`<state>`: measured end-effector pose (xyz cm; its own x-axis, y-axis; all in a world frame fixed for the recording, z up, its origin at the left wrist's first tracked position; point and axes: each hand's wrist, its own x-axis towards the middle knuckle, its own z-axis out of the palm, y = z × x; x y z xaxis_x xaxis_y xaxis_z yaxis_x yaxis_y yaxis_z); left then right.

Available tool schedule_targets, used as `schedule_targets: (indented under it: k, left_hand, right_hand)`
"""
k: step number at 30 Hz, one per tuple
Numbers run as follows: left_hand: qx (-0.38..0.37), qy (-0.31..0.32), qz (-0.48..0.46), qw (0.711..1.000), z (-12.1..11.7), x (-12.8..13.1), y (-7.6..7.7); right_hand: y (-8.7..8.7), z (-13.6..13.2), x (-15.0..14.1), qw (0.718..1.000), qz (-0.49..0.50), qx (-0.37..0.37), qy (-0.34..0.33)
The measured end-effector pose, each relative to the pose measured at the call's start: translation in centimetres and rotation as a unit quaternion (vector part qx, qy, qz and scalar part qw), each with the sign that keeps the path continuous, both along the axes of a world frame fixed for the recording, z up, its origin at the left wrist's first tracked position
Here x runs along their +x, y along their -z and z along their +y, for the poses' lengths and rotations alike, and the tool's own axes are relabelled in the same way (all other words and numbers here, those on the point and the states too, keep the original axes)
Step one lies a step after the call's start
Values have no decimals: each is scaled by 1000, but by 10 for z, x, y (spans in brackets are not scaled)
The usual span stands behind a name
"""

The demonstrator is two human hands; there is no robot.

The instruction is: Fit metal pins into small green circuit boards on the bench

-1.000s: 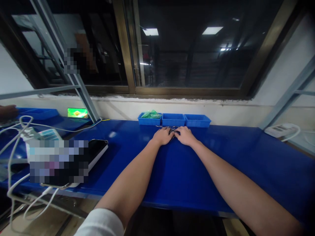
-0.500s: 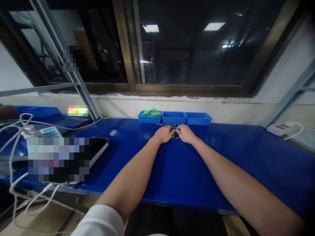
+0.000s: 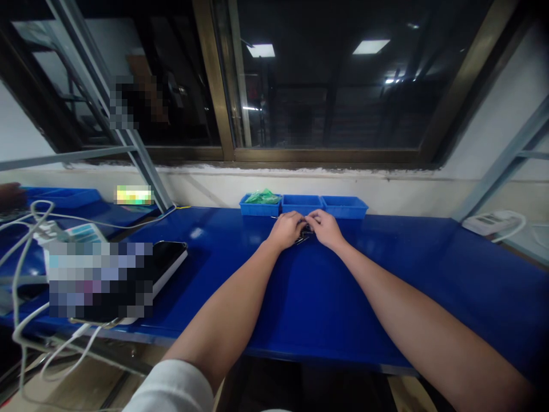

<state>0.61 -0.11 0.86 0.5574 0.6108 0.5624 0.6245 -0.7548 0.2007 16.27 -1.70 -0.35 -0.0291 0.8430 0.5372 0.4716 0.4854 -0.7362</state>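
Observation:
My left hand [image 3: 286, 230] and my right hand [image 3: 325, 229] meet over a small heap of thin, dark and shiny metal pieces [image 3: 304, 236] on the blue tabletop [image 3: 295, 297]. The fingers of both hands are bent and drawn together, with the fingertips almost touching above the heap. What they pinch is too small and hidden to name. One thin piece sticks out to the left behind my left hand. Just beyond the hands are three blue bins: the left bin [image 3: 259, 209] with a green plastic bag [image 3: 262, 197], a middle bin [image 3: 302, 205] and a right bin [image 3: 344, 209].
At left lies a partly blurred black-and-white device [image 3: 171, 254] among white cables [image 3: 19, 297]. Metal posts [image 3: 148, 171] rise on both sides. A white power strip [image 3: 491, 223] lies at far right. Another person's hand [image 3: 12, 196] shows at the far left edge.
Both hands have lifted slightly and curled more, fingertips drawn closer together above the heap. The metal pieces beneath look shifted, and the long one at the front shows less.

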Motion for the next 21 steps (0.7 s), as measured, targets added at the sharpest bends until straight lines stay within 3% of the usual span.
schedule_targets:
  k: [8, 15, 18, 21]
  left_hand:
    - [10, -48, 3, 999, 2, -1, 1]
    - [7, -63, 17, 998, 1, -2, 1]
    - [-3, -56, 11, 998, -1, -1, 0]
    - [-11, -60, -18, 998, -2, -2, 0]
  right_hand:
    - [-3, 0, 4, 991, 111, -55, -48]
    - [-3, 0, 10, 967, 196, -126, -100]
    - [-3, 2, 11, 966, 214, -118, -80]
    - [-4, 5, 17, 976, 206, -76, -12]
